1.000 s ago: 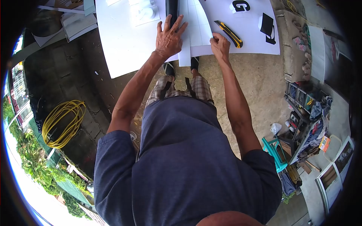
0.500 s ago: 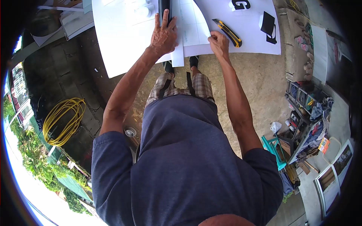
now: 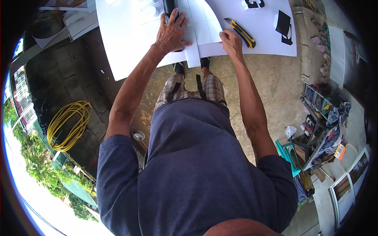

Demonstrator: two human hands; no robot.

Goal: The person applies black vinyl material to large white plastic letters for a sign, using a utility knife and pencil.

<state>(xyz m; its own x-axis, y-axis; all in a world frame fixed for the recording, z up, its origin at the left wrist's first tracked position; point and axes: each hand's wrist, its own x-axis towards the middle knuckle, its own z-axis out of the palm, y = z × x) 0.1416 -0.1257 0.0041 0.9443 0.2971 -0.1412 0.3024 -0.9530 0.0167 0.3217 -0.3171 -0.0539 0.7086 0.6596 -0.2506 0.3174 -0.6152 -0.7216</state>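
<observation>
White gridded sheet with one curved edge [image 3: 204, 25] is laid on the white table [image 3: 267, 44], its near corner pinched by the right hand's fingers [image 3: 225, 35]. Left of it, a smooth black bar [image 3: 169, 4] is covered by spread fingers of the left hand [image 3: 172, 36]. Steadying seems in hand; gentle tension seems called for.

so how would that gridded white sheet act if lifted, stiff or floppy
The gridded white sheet would probably bend or flop, since it looks thin and its right edge curves. It is likely light for its size: the right hand seems to pinch it at just one corner.
</observation>
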